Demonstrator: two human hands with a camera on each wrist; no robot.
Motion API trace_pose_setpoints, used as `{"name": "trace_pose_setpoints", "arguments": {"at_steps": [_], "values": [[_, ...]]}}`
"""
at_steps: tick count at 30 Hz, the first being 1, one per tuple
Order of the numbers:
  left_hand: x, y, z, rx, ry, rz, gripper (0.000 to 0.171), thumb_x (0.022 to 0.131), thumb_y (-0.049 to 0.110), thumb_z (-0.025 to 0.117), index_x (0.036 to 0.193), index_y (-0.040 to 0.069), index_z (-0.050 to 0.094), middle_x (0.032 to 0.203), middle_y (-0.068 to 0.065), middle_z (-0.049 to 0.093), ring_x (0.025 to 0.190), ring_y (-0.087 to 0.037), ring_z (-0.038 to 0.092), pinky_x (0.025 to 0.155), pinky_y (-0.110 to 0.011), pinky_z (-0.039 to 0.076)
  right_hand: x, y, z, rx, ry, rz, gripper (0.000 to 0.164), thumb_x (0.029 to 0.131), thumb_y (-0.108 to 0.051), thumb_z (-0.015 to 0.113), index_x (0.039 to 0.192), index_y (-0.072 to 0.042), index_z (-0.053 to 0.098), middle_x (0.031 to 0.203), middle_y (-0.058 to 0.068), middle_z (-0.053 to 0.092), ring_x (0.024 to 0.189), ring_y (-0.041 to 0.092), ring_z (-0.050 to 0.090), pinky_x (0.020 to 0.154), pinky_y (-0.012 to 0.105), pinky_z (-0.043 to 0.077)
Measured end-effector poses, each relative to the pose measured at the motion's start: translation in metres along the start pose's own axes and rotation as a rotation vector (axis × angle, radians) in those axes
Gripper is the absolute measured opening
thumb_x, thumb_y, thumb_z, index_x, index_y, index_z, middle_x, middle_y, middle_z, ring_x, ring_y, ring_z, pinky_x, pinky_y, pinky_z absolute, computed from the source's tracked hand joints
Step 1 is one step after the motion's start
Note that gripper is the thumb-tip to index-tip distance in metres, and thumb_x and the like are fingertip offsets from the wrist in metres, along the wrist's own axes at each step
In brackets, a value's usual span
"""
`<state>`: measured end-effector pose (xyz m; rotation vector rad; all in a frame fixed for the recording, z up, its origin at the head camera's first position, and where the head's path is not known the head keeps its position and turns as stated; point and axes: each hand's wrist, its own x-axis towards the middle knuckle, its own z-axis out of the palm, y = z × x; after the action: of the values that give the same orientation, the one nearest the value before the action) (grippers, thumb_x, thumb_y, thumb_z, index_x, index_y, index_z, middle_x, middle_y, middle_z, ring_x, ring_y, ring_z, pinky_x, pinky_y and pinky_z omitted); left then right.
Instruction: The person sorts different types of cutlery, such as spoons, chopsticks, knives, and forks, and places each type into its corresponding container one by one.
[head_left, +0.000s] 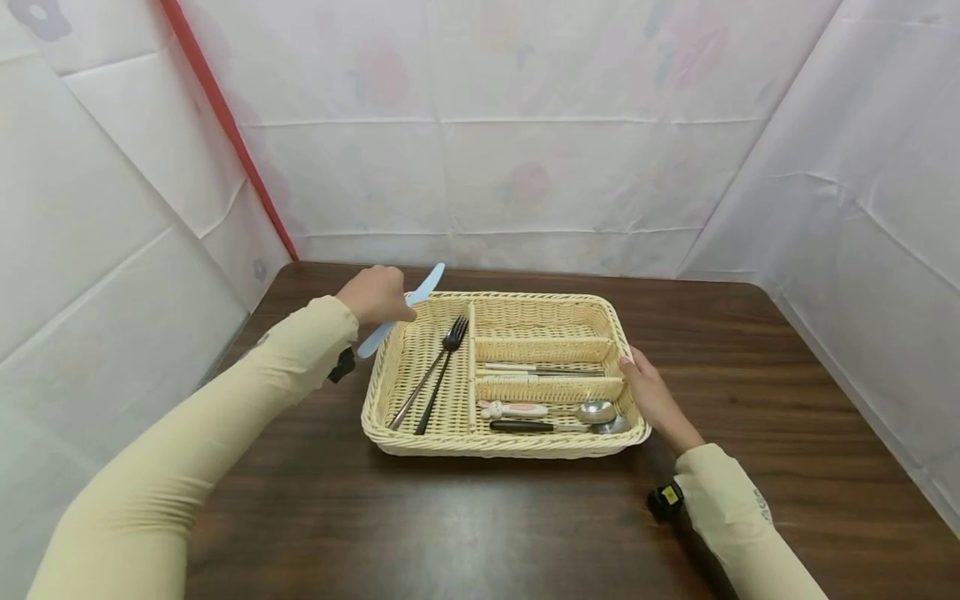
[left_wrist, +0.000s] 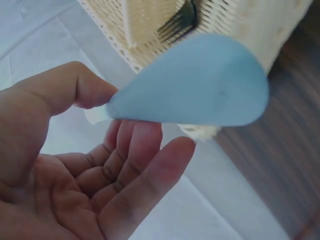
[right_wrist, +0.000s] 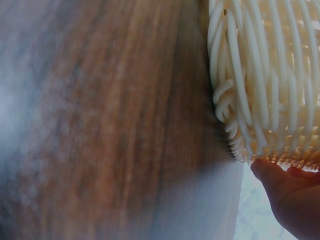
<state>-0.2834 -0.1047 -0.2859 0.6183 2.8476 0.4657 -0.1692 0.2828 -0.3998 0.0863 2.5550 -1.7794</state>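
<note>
My left hand pinches a light blue knife between thumb and fingers, above the left rim of a cream wicker basket. In the left wrist view, the knife's broad rounded end points toward the basket, and the other fingers lie below it. My right hand grips the basket's right rim. Two dark forks lie crossed in the large left compartment. Spoons rest in the front right compartment, one with a white and pink handle, one with a dark handle.
Slim white and metal utensils lie in the basket's middle right compartment. A dark wood table carries the basket. White patterned sheets stand behind and on both sides, with a red strip at the left.
</note>
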Motion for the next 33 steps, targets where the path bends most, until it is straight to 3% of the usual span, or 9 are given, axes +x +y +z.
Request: {"name": "trace_pose_setpoints", "arguments": {"at_steps": [4,12,17,19,24,28,30,33], "values": [[0.016,0.020,0.002,0.049,0.009,0.034,0.018,0.080,0.015,0.067,0.070,0.007,0.054,0.063,-0.003,0.049,0.053,-0.015,0.040,0.050,-0.029,0.036,-0.002,0.001,0.000,0.033,0.005,-0.002,0.051,0.105,-0.019,0.024,0.149,0.004,0.012,0.144,0.034,0.028,0.130,0.042,0.032,0.107,0.049,0.027],[0.052,0.054,0.016,0.160,-0.030,0.162,0.026,0.083,0.023,0.069,0.072,0.010,0.050,0.069,-0.003,0.046,0.059,-0.017,0.040,0.055,-0.031,0.035,-0.006,0.002,0.002,0.037,0.030,0.004,0.051,0.105,-0.018,0.026,0.149,0.004,0.013,0.146,0.032,0.027,0.132,0.040,0.031,0.108,0.048,0.025],[0.069,0.070,0.024,0.154,-0.085,0.285,0.028,0.084,0.014,0.063,0.066,0.013,0.042,0.059,0.002,0.035,0.052,-0.013,0.027,0.055,-0.031,0.030,-0.005,-0.002,0.007,0.066,0.037,0.001,0.051,0.105,-0.018,0.027,0.149,0.003,0.014,0.146,0.031,0.027,0.131,0.040,0.032,0.107,0.049,0.027],[0.073,0.073,0.027,0.181,-0.094,0.333,0.028,0.085,0.013,0.062,0.065,0.013,0.042,0.058,0.003,0.033,0.052,-0.011,0.025,0.055,-0.030,0.030,-0.004,-0.004,0.010,0.073,0.028,0.003,0.051,0.105,-0.019,0.027,0.150,0.002,0.013,0.147,0.030,0.027,0.132,0.039,0.031,0.107,0.049,0.027],[0.082,0.078,0.033,0.286,-0.106,0.399,0.014,0.087,0.017,0.064,0.077,0.012,0.055,0.076,0.002,0.050,0.061,-0.010,0.038,0.061,-0.029,0.040,0.001,-0.006,0.015,0.050,0.007,-0.006,0.051,0.105,-0.020,0.026,0.150,0.002,0.013,0.148,0.029,0.025,0.134,0.039,0.028,0.108,0.050,0.025],[0.091,0.083,0.041,0.331,-0.161,0.424,0.035,0.088,0.015,0.062,0.062,0.015,0.040,0.060,0.003,0.034,0.051,-0.010,0.025,0.052,-0.027,0.027,0.003,-0.006,0.016,0.034,0.009,-0.012,0.051,0.105,-0.019,0.027,0.149,0.003,0.014,0.148,0.030,0.026,0.133,0.040,0.029,0.108,0.050,0.026],[0.095,0.087,0.044,0.357,-0.175,0.436,0.040,0.088,0.014,0.061,0.061,0.016,0.032,0.059,0.003,0.025,0.050,-0.010,0.018,0.051,-0.027,0.022,0.003,-0.006,0.015,0.035,0.013,-0.015,0.050,0.105,-0.018,0.027,0.149,0.003,0.015,0.147,0.030,0.027,0.133,0.040,0.030,0.108,0.050,0.026],[0.099,0.092,0.049,0.412,-0.174,0.447,0.033,0.091,0.014,0.060,0.067,0.015,0.038,0.061,0.003,0.030,0.053,-0.010,0.024,0.053,-0.027,0.026,0.003,-0.006,0.014,0.044,0.017,-0.019,0.050,0.105,-0.016,0.026,0.149,0.004,0.015,0.147,0.030,0.027,0.133,0.040,0.029,0.108,0.049,0.025]]}}
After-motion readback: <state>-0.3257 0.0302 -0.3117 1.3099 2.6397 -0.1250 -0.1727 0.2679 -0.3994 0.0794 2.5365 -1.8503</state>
